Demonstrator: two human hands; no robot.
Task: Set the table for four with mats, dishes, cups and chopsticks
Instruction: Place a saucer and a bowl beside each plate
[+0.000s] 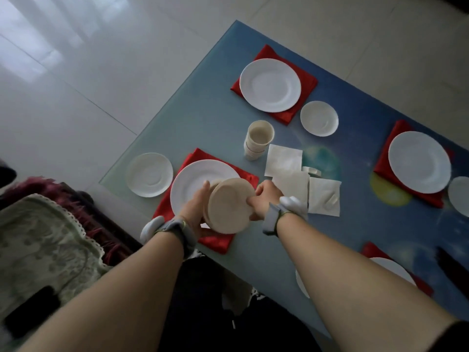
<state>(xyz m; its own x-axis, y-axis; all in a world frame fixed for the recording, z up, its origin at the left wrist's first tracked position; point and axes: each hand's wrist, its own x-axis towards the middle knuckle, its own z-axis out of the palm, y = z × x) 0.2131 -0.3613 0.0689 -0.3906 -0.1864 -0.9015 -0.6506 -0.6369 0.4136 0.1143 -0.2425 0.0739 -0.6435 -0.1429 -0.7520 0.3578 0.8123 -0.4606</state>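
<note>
Both hands hold a small stack of beige bowls (229, 205) turned so that their round bases face the camera. The left hand (196, 212) cups the stack's left side with fingers curled round the rims, and the right hand (264, 199) pinches its right edge. Each wrist wears a grey band with a white piece on it. The stack hangs just above a large white plate (193, 184) that lies on a red mat (215, 242) at the near left corner of the blue tabletop (215, 115).

Just left of that plate, off the mat, sits a small white saucer (149, 174). Beyond the hands stands a stack of pale cups (258, 139), upright, and beside it lie white folded napkins (304, 184), overlapping one another, with a small white object (312, 170) resting among them; what it is cannot be told.

At the far side a second plate (270, 85) lies on its own red mat (308, 82), with a second saucer (319, 118) just beside it. At the right edge a third plate (419, 162) rests on a red mat (396, 130), and a further saucer (460, 196) is cut off by the frame. Behind the right forearm a fourth plate (396, 269) on a red mat (370, 250) shows in part
</note>
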